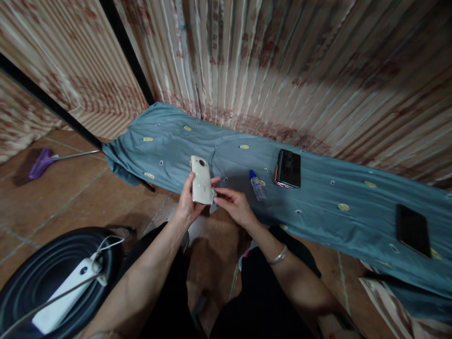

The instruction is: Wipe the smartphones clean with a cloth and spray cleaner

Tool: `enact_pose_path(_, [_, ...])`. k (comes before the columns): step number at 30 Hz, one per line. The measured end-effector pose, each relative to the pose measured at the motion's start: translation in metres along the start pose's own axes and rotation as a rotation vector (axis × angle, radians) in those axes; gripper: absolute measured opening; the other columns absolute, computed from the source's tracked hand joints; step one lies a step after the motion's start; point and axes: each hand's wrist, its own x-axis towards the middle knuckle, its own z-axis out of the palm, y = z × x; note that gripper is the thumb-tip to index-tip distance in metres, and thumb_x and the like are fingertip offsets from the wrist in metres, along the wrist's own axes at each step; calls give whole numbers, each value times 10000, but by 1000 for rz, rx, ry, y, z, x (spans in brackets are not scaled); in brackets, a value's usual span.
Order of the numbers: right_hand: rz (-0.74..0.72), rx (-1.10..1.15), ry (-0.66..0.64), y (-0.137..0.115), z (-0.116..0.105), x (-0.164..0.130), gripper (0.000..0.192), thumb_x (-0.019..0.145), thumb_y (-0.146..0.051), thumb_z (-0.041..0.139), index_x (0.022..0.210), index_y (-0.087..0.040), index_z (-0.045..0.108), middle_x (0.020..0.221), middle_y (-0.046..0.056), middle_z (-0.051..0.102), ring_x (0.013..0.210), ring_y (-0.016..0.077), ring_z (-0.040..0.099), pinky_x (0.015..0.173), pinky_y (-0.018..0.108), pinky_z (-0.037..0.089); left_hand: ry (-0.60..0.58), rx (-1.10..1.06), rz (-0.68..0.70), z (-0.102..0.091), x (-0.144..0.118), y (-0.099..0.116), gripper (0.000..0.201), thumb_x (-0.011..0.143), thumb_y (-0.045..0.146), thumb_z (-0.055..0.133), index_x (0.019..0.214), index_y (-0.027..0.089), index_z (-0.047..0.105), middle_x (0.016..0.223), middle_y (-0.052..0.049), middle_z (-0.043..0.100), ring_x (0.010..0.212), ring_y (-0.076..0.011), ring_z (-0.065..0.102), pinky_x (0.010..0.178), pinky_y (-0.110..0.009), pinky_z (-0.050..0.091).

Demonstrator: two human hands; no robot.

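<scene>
your left hand [187,202] grips the white phone [201,183], back up, near the blue-draped bench [176,150]; your right hand [235,205] pinches a pale scrap [213,206] at its lower corner. work looks under way, how far i cannot tell. capped bottle [257,188], stacked phones [289,168] and dark phone [412,230] lie rightward, seemingly clear of you.

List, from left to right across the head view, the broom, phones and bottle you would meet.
Purple broom → white phone → blue-capped bottle → stacked phones → dark phone lying apart.
</scene>
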Motion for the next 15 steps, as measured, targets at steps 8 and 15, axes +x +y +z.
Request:
enact_pose_path(8, [29,47,118,1,-4,4,327,731,-378,765,1009,-207,793,994,41,799,887,203,738,860,342,585,-45,-3,-9,-2,1,-12,489,911,472,491,1134,80,680,905,-130,781,778,-211,735,695,-281,578])
enact_pose_path(15, [4,-14,249,1,-13,11,337,743,-405,742,1015,-212,791,954,41,805,836,207,736,806,341,596,12,-33,-73,2,-4,-21,386,955,406,450,1067,119,684,761,-69,754,643,-170,694,727,-305,606])
